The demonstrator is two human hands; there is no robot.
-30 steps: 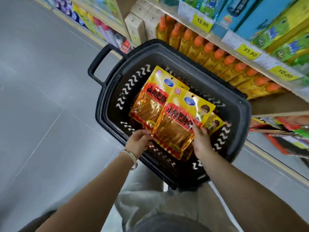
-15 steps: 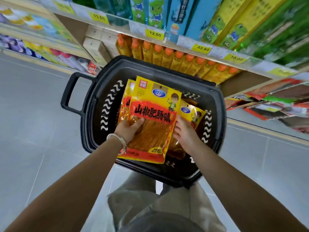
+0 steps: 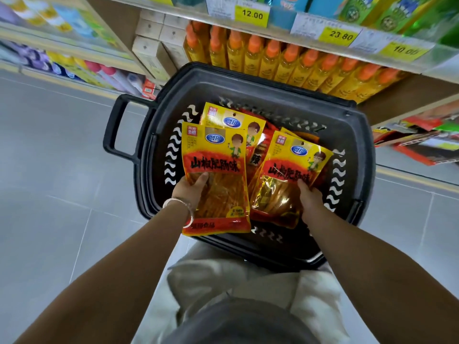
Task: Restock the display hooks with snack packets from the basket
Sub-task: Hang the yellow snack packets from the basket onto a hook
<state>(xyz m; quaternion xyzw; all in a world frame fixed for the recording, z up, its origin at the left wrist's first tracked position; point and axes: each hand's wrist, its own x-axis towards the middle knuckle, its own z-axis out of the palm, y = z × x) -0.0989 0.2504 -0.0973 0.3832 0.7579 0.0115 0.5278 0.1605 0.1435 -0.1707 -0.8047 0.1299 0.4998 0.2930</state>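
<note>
A black plastic basket (image 3: 352, 135) stands on the floor in front of me with several yellow-and-red snack packets inside. My left hand (image 3: 190, 192), a bangle on its wrist, grips one snack packet (image 3: 213, 155) by its left side and holds it over the basket's near left part. My right hand (image 3: 309, 197) grips a second snack packet (image 3: 285, 170), tilted to the right, over the basket's middle. A third packet (image 3: 233, 119) lies behind the left one, with more packets under it. No display hooks are in view.
A shelf with orange-capped yellow bottles (image 3: 285, 60) and price tags (image 3: 252, 14) runs right behind the basket. The basket's handle (image 3: 116, 125) sticks out to the left. Coloured packets (image 3: 422, 135) lie on a low shelf at right. Grey tiled floor (image 3: 57, 157) spreads to the left.
The packets held together before are now split: my left hand holds one at the left, my right hand has taken another at the right. The view has moved closer to the basket.
</note>
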